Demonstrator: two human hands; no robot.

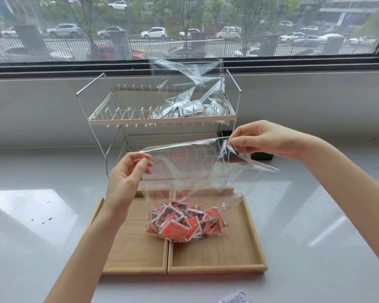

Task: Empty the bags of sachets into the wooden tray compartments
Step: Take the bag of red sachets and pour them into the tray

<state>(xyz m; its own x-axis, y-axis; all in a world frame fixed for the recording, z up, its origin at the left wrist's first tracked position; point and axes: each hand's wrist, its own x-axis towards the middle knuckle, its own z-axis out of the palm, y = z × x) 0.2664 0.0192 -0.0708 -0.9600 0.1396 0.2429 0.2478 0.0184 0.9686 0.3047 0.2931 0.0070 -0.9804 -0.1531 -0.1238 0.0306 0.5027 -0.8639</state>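
1. Left hand point(127, 171): pinched the left top corner of the clear bag point(184, 171), thumb against fingertips.
2. Right hand point(265, 138): pinched the bag's right top corner, mouth stretched taut between both hands.
3. Bag: hung upright, its bottom resting on the tray point(258, 254) across the centre divider.
4. Red sachets point(184, 221): heaped inside the bag's bottom.
5. Tray: two wooden compartments, on the grey counter point(326, 215).
6. Second bag point(188, 88): on the wire rack point(123, 119) top shelf, holding pale sachets.
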